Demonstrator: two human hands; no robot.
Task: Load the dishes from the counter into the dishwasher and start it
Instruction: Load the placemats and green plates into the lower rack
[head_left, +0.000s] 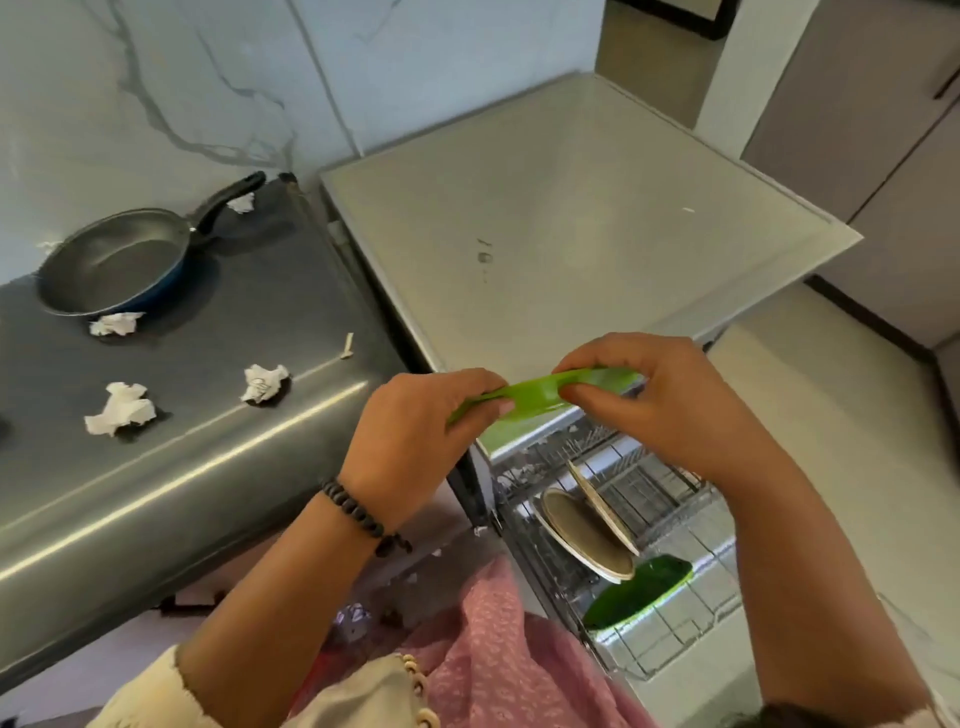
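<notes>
My two hands hold a green plate (540, 396) edge-on above the pulled-out dishwasher rack (670, 613): my left hand (415, 431) pinches its near-left rim between thumb and curled fingers, and my right hand (649, 400) has its grip closed round the far-right rim, fingers curled over the top. The plate hangs in the air, touching nothing but my fingers, directly over the back of the rack.

Below it, the wire rack already carries part of the load. Two pale plates (587, 530) stand tilted against each other in the tines, and a second green plate (639, 592) lies low, nearer the front. Much of the rack's right side and front shows bare wire, so by my reckoning there is room for the plate I hold and more.

Further out to my left, the grey steel worktop (208, 467) has a dark frying pan (114, 260) sitting near the marble-patterned wall. I judge that pan to be the one dish left to fetch; four crumpled paper wads (120, 408) lie scattered round it. The pale top of the dishwasher (571, 208) carries nothing to load.

I would put the job past halfway: three pieces racked, one in hand, the pan left, then pushing the rack in, shutting the door and starting the machine. The controls are not in view.
</notes>
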